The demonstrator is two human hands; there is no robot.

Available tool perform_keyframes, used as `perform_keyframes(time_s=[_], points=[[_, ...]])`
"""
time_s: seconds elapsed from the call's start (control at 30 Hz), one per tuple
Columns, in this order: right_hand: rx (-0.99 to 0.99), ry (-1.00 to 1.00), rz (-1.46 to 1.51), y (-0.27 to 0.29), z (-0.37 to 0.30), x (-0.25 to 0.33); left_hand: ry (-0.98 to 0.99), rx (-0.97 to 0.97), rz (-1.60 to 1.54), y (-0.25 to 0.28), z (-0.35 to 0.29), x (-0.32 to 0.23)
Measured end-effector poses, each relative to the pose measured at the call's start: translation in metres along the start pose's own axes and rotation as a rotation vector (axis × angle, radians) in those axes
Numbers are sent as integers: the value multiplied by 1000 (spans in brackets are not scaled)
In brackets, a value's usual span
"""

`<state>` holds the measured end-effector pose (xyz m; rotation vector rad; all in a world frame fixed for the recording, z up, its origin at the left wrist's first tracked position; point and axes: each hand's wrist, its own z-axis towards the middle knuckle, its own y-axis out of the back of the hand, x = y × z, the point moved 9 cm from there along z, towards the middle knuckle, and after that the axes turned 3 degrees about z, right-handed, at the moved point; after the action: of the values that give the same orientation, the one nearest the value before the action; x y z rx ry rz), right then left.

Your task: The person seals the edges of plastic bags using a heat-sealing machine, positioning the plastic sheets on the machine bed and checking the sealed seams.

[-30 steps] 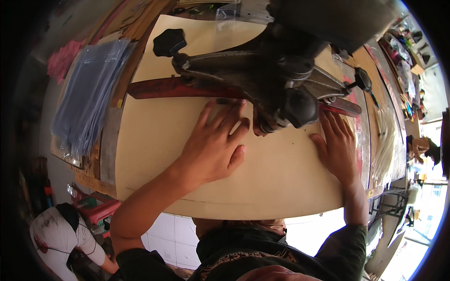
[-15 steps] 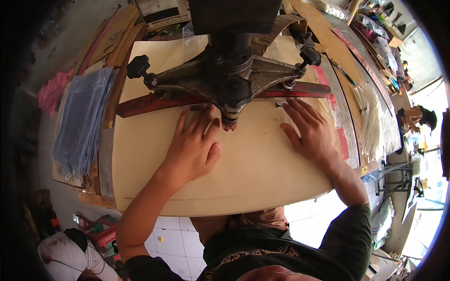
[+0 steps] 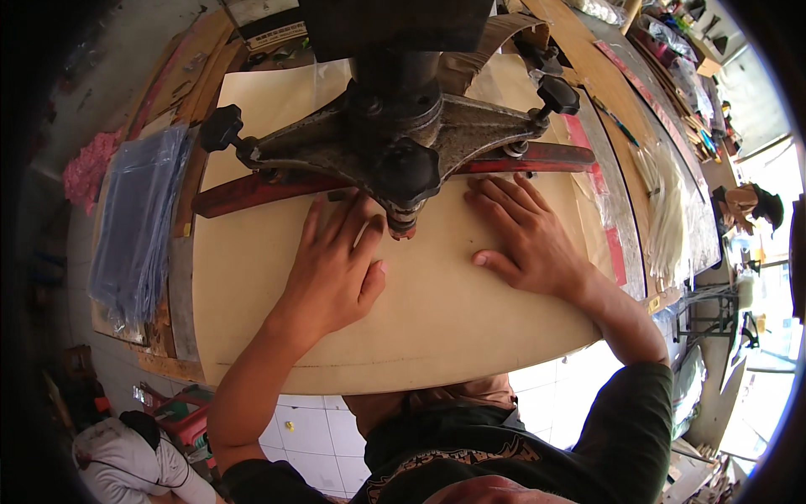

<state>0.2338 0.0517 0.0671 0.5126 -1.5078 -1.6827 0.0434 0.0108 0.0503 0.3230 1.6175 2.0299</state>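
Note:
A large beige sheet [image 3: 420, 336] lies under a dark metal machine head [image 3: 395, 126] with black knobs. My left hand [image 3: 332, 273] rests on the sheet left of the head's red-tipped lower end [image 3: 401, 233]. Its fingers are spread, the tips beside a small dark piece [image 3: 339, 196]. On the other side, my right hand [image 3: 529, 239] presses flat on the sheet, thumb held apart and fingertips just below the red bar [image 3: 537, 158]. What lies under the fingertips of either hand is hidden.
Clear plastic sleeves [image 3: 138, 227] are stacked at the left, and pale strips [image 3: 663, 214] lie at the right. A pen [image 3: 617, 124] is near them. A person in a light shirt [image 3: 122, 462] is bent low at the lower left.
My right hand has slid a little left, toward the machine's centre, over where a small dark piece showed. My left hand stays in nearly the same place. The view has shifted slightly.

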Motion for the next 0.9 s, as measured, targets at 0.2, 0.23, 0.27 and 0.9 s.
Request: perform_keyframes(time_s=[0.2,0.23,0.27,0.9], points=[[-146,-102,121,9,-13,-25,77,-60,2,11,-15,7],[-135,-125,118,5,-15,-30,108,-88,4,14,-17,10],[-125,-152,106,6,-17,-34,144,-112,17,15,-19,14],[-66,-146,6,2,-12,-29,261,-96,41,3,-23,37]])
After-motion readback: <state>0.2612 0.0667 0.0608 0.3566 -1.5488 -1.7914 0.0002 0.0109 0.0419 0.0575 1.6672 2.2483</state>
